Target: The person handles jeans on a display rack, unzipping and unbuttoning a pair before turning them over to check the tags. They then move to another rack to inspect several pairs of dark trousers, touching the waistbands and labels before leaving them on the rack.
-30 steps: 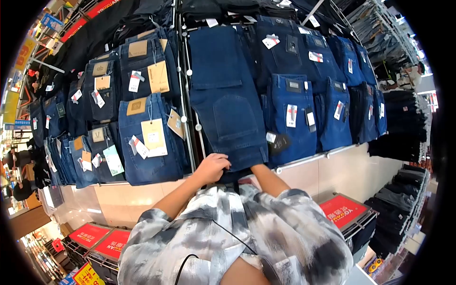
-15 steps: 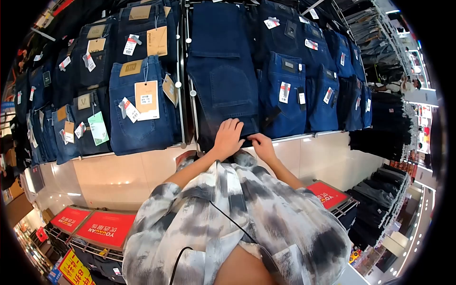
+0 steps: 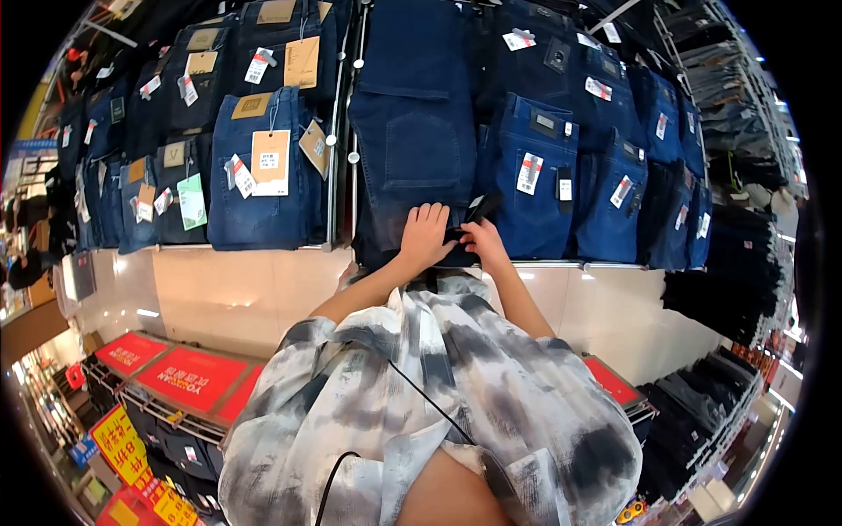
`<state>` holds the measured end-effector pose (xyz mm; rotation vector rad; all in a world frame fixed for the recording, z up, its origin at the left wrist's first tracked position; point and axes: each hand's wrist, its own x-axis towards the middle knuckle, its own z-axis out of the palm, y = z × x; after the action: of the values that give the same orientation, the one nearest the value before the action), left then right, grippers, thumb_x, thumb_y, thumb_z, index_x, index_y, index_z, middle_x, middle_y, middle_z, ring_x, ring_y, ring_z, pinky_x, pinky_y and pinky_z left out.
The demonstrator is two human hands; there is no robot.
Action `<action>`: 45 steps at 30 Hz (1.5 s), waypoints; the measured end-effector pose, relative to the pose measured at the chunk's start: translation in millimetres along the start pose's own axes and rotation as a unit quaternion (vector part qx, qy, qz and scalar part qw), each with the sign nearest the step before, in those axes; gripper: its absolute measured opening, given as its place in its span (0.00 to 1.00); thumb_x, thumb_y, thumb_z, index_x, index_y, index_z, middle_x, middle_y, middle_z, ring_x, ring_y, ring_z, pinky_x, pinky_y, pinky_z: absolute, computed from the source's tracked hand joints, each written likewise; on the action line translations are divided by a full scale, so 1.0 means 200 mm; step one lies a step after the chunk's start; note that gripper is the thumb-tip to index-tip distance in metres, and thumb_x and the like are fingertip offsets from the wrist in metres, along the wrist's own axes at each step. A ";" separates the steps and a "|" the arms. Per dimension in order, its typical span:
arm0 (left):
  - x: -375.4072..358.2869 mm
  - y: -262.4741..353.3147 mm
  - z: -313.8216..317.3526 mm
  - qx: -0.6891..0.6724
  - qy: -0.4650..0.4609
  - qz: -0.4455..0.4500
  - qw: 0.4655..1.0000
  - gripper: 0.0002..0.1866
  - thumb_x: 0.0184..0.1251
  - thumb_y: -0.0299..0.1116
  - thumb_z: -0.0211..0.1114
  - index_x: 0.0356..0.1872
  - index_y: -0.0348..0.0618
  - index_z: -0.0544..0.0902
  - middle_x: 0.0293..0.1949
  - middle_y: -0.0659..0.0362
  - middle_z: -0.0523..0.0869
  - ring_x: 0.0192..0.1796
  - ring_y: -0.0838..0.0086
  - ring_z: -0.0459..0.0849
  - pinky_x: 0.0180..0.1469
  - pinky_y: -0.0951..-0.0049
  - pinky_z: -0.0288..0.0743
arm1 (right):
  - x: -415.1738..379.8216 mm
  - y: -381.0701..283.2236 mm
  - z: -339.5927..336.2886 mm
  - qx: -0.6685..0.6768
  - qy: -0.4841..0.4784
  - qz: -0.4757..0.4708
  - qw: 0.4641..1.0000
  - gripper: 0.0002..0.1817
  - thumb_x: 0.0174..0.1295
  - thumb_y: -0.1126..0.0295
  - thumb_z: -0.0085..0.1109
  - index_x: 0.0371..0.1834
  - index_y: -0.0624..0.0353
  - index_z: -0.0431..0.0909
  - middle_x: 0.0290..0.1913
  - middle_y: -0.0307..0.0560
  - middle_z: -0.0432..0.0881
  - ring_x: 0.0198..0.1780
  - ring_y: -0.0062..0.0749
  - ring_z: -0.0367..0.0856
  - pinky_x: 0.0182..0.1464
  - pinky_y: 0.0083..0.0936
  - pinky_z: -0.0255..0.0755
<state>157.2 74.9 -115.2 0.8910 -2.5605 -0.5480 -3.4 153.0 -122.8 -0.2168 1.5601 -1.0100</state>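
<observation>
A pair of dark blue jeans (image 3: 419, 145) lies folded lengthwise on the display, its back pocket facing up. My left hand (image 3: 426, 235) rests on the lower end of these jeans, fingers extended and slightly apart. Just to its right, my right hand (image 3: 484, 244) has its thumb and fingers pinched together at the jeans' waist edge, by a dark tag (image 3: 484, 207). What sits between those fingertips is too small to name. The two hands are close together near the front edge of the display.
Folded jeans with tags lie on the left (image 3: 263, 193) and right (image 3: 537, 188). A metal rail (image 3: 333, 140) runs beside the middle pair. Red signs (image 3: 191, 377) stand at the lower left, and clothes racks (image 3: 702, 421) at the right.
The camera view has shifted. My right hand has lifted slightly toward the dark tag, which now stands up beside its fingers. My left hand stays on the jeans.
</observation>
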 end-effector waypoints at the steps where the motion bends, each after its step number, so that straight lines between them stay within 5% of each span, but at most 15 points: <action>1: 0.00 0.01 0.04 0.009 0.008 -0.008 1.000 0.29 0.47 0.39 0.73 0.52 0.39 0.78 0.51 0.53 0.78 0.54 0.59 0.74 0.57 0.60 0.67 | 0.01 -0.02 -0.01 0.034 -0.038 0.019 0.999 0.11 0.66 0.66 0.58 0.47 0.56 0.76 0.41 0.41 0.85 0.34 0.22 0.79 0.36 0.22 0.72; 4: 0.05 -0.02 0.11 -0.032 0.045 -0.067 0.996 0.14 0.56 0.36 0.68 0.42 0.42 0.83 0.43 0.55 0.83 0.49 0.58 0.79 0.51 0.61 0.71 | 0.02 -0.06 -0.01 0.104 -0.112 0.006 0.988 0.18 0.66 0.65 0.57 0.58 0.57 0.74 0.48 0.43 0.85 0.41 0.23 0.81 0.42 0.22 0.73; 7: 0.10 -0.05 0.07 -0.202 0.079 -0.230 0.949 0.13 0.70 0.39 0.60 0.39 0.37 0.83 0.38 0.48 0.85 0.45 0.46 0.81 0.46 0.56 0.75 | -0.01 -0.12 -0.01 0.089 -0.160 -0.039 0.982 0.26 0.67 0.65 0.57 0.68 0.60 0.69 0.53 0.44 0.84 0.48 0.25 0.80 0.47 0.23 0.72; 10: 0.14 -0.11 -0.14 -0.365 0.054 -0.355 0.859 0.19 0.75 0.45 0.59 0.43 0.34 0.82 0.42 0.49 0.87 0.46 0.66 0.84 0.49 0.67 0.75 | 0.04 -0.13 -0.03 0.034 -0.162 -0.082 0.983 0.32 0.68 0.65 0.56 0.74 0.61 0.63 0.57 0.45 0.82 0.53 0.25 0.78 0.50 0.23 0.72; 12: 0.13 -0.18 -0.24 -0.486 0.134 -0.381 0.775 0.21 0.76 0.46 0.60 0.49 0.34 0.82 0.46 0.54 0.87 0.49 0.73 0.83 0.54 0.70 0.75 | 0.07 -0.15 -0.03 -0.039 -0.173 -0.122 0.977 0.26 0.68 0.66 0.55 0.69 0.57 0.70 0.52 0.42 0.84 0.49 0.25 0.79 0.47 0.22 0.72; 16: 0.12 -0.37 -0.52 -0.642 0.247 -0.386 0.615 0.25 0.78 0.47 0.58 0.62 0.35 0.75 0.57 0.54 0.83 0.58 0.66 0.82 0.64 0.67 0.73 | 0.19 -0.12 -0.01 -0.163 -0.173 -0.174 0.956 0.15 0.66 0.68 0.58 0.55 0.57 0.82 0.40 0.40 0.86 0.40 0.26 0.81 0.42 0.21 0.74; 20: 0.03 -0.60 -0.63 -0.688 0.272 -0.403 0.538 0.29 0.80 0.50 0.51 0.68 0.37 0.68 0.66 0.52 0.77 0.67 0.60 0.75 0.72 0.57 0.66 | 0.25 -0.05 0.04 -0.279 -0.136 -0.239 0.920 0.14 0.62 0.70 0.62 0.50 0.59 0.83 0.35 0.44 0.85 0.36 0.28 0.82 0.43 0.23 0.75; 24: -0.12 -0.66 -0.48 -0.626 0.264 -0.495 0.541 0.28 0.76 0.54 0.57 0.65 0.44 0.73 0.65 0.56 0.78 0.65 0.65 0.75 0.66 0.64 0.68 | 0.16 -0.01 0.08 -0.343 -0.107 -0.264 0.895 0.13 0.59 0.71 0.62 0.48 0.58 0.83 0.33 0.47 0.84 0.36 0.36 0.83 0.43 0.29 0.76; 26: -0.24 -0.62 -0.36 -0.587 0.151 -0.480 0.634 0.30 0.66 0.55 0.67 0.61 0.45 0.77 0.54 0.58 0.84 0.50 0.71 0.82 0.51 0.72 0.72 | 0.12 0.00 0.10 -0.397 -0.086 -0.317 0.857 0.13 0.57 0.74 0.63 0.46 0.57 0.84 0.38 0.46 0.84 0.42 0.40 0.82 0.46 0.31 0.75; 28: -0.26 -0.42 -0.24 -0.421 0.229 -0.497 0.723 0.33 0.53 0.49 0.79 0.54 0.38 0.80 0.47 0.56 0.86 0.47 0.69 0.84 0.51 0.67 0.77 | 0.07 0.00 0.12 -0.432 -0.055 -0.401 0.806 0.15 0.56 0.76 0.63 0.48 0.56 0.84 0.40 0.45 0.83 0.46 0.39 0.80 0.49 0.30 0.74; 30: -0.30 -0.35 -0.20 -0.290 0.212 -0.377 0.853 0.30 0.54 0.44 0.79 0.53 0.35 0.80 0.47 0.53 0.87 0.49 0.67 0.85 0.54 0.65 0.77 | 0.04 -0.03 0.20 -0.404 -0.055 -0.444 0.798 0.13 0.54 0.74 0.63 0.44 0.55 0.85 0.47 0.46 0.82 0.52 0.45 0.78 0.53 0.35 0.74; 32: -0.30 -0.39 -0.15 -0.153 0.195 -0.394 0.885 0.24 0.56 0.41 0.78 0.49 0.35 0.84 0.44 0.54 0.89 0.45 0.67 0.86 0.52 0.67 0.78 | 0.03 -0.06 0.29 -0.384 -0.072 -0.504 0.770 0.12 0.55 0.74 0.63 0.43 0.56 0.85 0.48 0.47 0.82 0.53 0.46 0.77 0.56 0.37 0.73; 37: -0.24 -0.31 -0.30 -0.350 0.223 -0.422 0.806 0.15 0.71 0.39 0.67 0.46 0.36 0.85 0.42 0.55 0.89 0.42 0.71 0.86 0.49 0.69 0.79 | 0.04 -0.11 0.49 -0.349 -0.145 -0.536 0.755 0.15 0.57 0.72 0.64 0.48 0.58 0.82 0.53 0.48 0.80 0.59 0.47 0.75 0.62 0.36 0.71; 41: -0.25 -0.36 -0.32 -0.605 0.222 -0.397 0.653 0.17 0.78 0.41 0.59 0.55 0.39 0.79 0.48 0.59 0.87 0.48 0.74 0.85 0.53 0.68 0.78 | -0.05 -0.21 0.55 -0.327 -0.136 -0.515 0.780 0.16 0.58 0.70 0.66 0.49 0.58 0.81 0.52 0.48 0.79 0.57 0.47 0.75 0.60 0.36 0.71; 45: -0.17 -0.24 -0.43 -0.695 0.245 -0.378 0.561 0.16 0.78 0.41 0.59 0.55 0.41 0.78 0.50 0.59 0.86 0.52 0.72 0.85 0.56 0.68 0.77 | -0.06 -0.24 0.55 -0.300 -0.109 -0.536 0.782 0.16 0.57 0.69 0.67 0.49 0.59 0.80 0.51 0.48 0.78 0.55 0.48 0.75 0.58 0.36 0.71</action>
<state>245.5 41.5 -72.3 1.0737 -0.5132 -1.7954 77.4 79.5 -72.4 -1.7661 1.4510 -1.1985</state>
